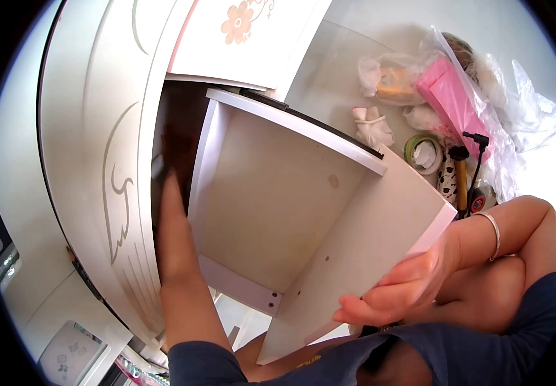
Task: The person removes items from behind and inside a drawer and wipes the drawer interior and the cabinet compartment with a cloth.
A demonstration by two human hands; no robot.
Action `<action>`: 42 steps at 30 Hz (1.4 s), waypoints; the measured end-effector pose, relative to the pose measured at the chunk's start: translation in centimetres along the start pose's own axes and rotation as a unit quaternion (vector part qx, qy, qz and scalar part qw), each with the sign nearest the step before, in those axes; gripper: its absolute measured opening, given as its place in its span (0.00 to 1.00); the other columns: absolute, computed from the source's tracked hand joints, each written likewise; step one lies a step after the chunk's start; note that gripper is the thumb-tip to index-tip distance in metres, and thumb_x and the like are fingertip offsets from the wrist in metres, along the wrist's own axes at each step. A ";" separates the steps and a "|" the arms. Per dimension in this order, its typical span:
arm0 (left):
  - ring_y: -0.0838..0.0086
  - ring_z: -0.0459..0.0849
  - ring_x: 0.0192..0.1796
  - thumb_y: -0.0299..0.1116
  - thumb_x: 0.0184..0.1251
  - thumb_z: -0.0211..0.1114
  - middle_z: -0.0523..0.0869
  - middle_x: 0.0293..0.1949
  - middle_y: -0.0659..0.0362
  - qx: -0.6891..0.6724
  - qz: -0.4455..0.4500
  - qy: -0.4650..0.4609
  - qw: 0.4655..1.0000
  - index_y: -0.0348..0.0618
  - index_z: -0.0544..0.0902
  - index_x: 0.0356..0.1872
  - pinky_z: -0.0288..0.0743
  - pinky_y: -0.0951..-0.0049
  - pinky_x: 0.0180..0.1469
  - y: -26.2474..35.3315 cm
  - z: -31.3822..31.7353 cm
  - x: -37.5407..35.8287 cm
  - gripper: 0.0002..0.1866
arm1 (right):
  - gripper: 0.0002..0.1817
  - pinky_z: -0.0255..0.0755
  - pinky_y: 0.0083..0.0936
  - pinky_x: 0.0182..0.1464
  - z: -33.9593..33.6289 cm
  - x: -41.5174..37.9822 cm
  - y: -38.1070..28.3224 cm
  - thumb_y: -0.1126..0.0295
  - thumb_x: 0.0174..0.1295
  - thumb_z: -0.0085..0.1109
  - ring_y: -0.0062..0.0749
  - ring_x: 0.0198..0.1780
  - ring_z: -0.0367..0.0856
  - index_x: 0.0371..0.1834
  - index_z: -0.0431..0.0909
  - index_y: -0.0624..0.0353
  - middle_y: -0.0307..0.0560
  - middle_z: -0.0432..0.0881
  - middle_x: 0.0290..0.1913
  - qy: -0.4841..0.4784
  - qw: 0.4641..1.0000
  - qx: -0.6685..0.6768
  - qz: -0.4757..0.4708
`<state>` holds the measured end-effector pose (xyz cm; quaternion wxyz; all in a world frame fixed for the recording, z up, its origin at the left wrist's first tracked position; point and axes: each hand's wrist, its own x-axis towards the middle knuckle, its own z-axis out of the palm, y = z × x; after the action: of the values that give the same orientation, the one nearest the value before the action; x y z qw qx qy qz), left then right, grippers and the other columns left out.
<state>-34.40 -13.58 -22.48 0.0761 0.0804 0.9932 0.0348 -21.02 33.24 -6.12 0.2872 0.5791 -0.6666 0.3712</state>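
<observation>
A pale wooden drawer [271,186], bare inside, is pulled out of a white cabinet [107,128] and sits tilted beside its dark opening. My right hand [397,289] has its fingers curled round the near edge of the drawer's front panel. Past the drawer's left side, my left forearm reaches into the opening, where my left hand [174,154] is dark and blurred. Close by it is a small whitish patch [157,166]; I cannot tell whether the hand holds it. A black slide rail [304,119] runs along the drawer's far side.
On the floor at the right lie clear plastic bags [529,109], a pink box [455,106], a roll of tape [422,154], a hammer [462,180] and white gloves [373,125]. Above the opening is a white flower-patterned panel [233,38]. A grey-white patterned box [69,354] stands at lower left.
</observation>
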 end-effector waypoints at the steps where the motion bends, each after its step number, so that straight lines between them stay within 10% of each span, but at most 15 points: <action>1: 0.48 0.54 0.68 0.46 0.63 0.53 0.56 0.67 0.44 0.003 0.001 -0.001 1.000 0.41 0.56 0.67 0.50 0.52 0.67 0.2 0.0 -0.4 0.34 | 0.14 0.62 0.18 0.51 0.0 0.0 -0.1 0.66 0.52 0.50 0.22 0.50 0.70 0.40 0.81 0.54 0.37 0.76 0.48 0.003 1.000 0.006 0.005; 24: 0.51 0.57 0.68 0.39 0.65 0.53 0.59 0.67 0.52 0.150 0.197 0.002 0.969 0.44 0.60 0.66 0.52 0.57 0.67 -3.3 -0.2 -4.6 0.29 | 0.12 0.62 0.11 0.40 -0.4 0.2 -1.0 0.67 0.51 0.54 0.15 0.39 0.70 0.39 0.81 0.52 0.30 0.76 0.42 -0.053 0.997 0.048 0.016; 26: 0.61 0.58 0.69 0.36 0.69 0.47 0.61 0.67 0.50 -0.022 -0.058 0.007 0.998 0.41 0.56 0.67 0.55 0.69 0.68 -12.3 2.6 -4.7 0.27 | 0.12 0.63 0.11 0.39 -0.9 0.3 -1.0 0.67 0.50 0.55 0.15 0.39 0.70 0.39 0.81 0.52 0.29 0.76 0.42 -0.054 0.997 0.048 0.019; 29: 0.60 0.60 0.68 0.37 0.69 0.47 0.64 0.65 0.49 0.151 -0.263 -0.186 0.935 0.41 0.54 0.68 0.56 0.69 0.66 -2.2 -5.8 -7.6 0.28 | 0.12 0.63 0.11 0.40 -0.7 0.1 -0.7 0.67 0.51 0.55 0.15 0.39 0.70 0.39 0.81 0.52 0.30 0.76 0.43 -0.019 1.000 0.021 -0.003; 37: 0.54 0.51 0.70 0.46 0.71 0.42 0.53 0.69 0.46 0.206 -0.147 -0.186 0.949 0.39 0.48 0.69 0.45 0.65 0.70 -8.4 -1.3 -8.3 0.32 | 0.11 0.63 0.10 0.41 0.0 -0.5 -1.4 0.68 0.53 0.54 0.15 0.41 0.70 0.38 0.80 0.54 0.35 0.75 0.44 -0.004 1.000 0.006 -0.007; 42: 0.58 0.48 0.72 0.48 0.71 0.41 0.51 0.71 0.51 -0.042 -0.231 -0.049 0.971 0.45 0.52 0.69 0.45 0.64 0.71 -4.4 -0.9 3.0 0.30 | 0.11 0.65 0.11 0.41 -0.7 0.1 -0.8 0.69 0.55 0.52 0.16 0.42 0.71 0.39 0.79 0.60 0.40 0.75 0.45 -0.044 0.997 0.052 0.020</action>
<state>-38.13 -17.42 -22.39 0.1337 -0.1526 0.9777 0.0544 -20.28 33.75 -5.55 0.2198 0.5958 -0.6700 0.3845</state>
